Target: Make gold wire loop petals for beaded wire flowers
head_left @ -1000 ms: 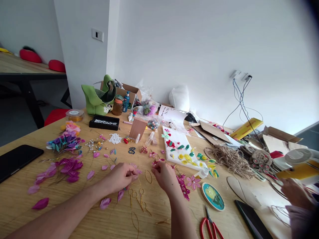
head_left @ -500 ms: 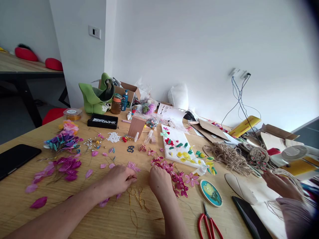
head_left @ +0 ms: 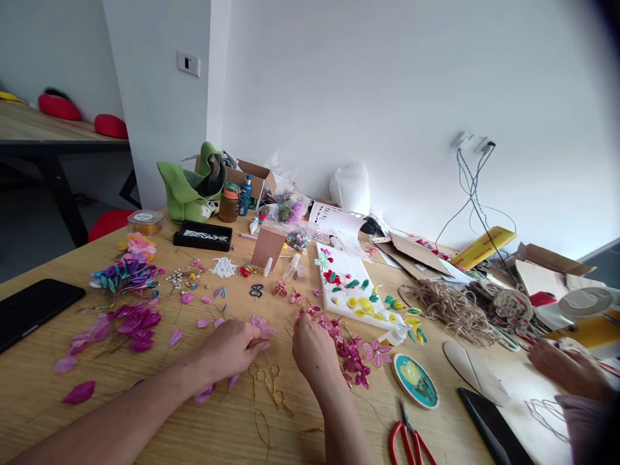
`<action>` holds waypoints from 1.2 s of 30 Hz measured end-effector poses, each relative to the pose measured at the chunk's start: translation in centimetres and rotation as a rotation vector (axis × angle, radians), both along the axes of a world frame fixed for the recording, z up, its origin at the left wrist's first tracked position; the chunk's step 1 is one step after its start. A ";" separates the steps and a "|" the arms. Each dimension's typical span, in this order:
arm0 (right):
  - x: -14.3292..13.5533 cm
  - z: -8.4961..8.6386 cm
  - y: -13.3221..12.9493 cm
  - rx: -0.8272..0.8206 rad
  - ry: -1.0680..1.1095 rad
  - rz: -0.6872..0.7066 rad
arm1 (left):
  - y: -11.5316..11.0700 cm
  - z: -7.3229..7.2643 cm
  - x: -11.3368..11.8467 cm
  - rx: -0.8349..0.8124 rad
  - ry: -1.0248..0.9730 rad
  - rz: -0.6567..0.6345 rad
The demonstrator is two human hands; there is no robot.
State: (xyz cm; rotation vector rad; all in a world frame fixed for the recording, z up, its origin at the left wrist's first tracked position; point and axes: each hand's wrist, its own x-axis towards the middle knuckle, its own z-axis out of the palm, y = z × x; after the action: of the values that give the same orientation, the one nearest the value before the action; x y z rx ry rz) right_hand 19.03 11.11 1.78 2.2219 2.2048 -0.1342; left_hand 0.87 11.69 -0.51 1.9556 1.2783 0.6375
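Observation:
My left hand point(head_left: 236, 347) hovers low over the table with thumb and fingers pinched together; whatever it may hold is too small to make out. Just beyond its fingertips lies a bundle of pink thread-like pieces point(head_left: 264, 324). My right hand point(head_left: 314, 349) is closed, knuckles up, its fingertips hidden behind it. Against its right side spread magenta wire-framed flowers point(head_left: 349, 352). Between my forearms lie several gold wire loops point(head_left: 264, 381). Loose pink petals point(head_left: 175, 337) are scattered left of my left hand.
Red-handled pliers point(head_left: 407, 433) and a round painted piece point(head_left: 415, 381) lie at my right. A white foam board point(head_left: 346, 290) bears red, yellow and green pieces. Another person's hand point(head_left: 566, 368) works at far right, beside a twine heap point(head_left: 450, 310). A black phone point(head_left: 36, 310) lies left.
The view has shifted slightly, so the scene sits a little further right. My right hand has lifted and turned slightly. At far right, the other person's hand has moved right.

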 end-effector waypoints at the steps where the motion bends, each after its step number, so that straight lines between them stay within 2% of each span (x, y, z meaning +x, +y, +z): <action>1: -0.2 0.0 0.0 0.020 0.022 0.014 | 0.1 0.1 0.0 -0.015 -0.041 0.029; 4: -1.1 0.0 -0.2 0.078 0.089 0.070 | 0.5 0.4 0.0 -0.095 -0.182 0.099; 10: -2.9 -0.9 -1.1 0.145 0.260 0.187 | 0.9 0.5 -0.1 -0.326 -0.399 0.102; 17: -1.9 0.1 -0.7 0.212 0.653 0.092 | 1.5 0.4 -0.3 -0.429 -0.513 0.164; 28: -1.8 0.1 -0.5 -0.152 1.177 0.050 | 1.6 0.5 -0.5 -0.412 -0.616 0.178; 36: -1.7 0.1 -0.5 -0.290 1.384 0.041 | 1.5 0.6 -0.6 -0.447 -0.692 0.163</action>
State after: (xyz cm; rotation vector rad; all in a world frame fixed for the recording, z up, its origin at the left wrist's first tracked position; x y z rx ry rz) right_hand 17.36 10.60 1.91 2.0481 2.2420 -2.3739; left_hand 0.31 13.23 0.07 1.1254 1.0201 0.9141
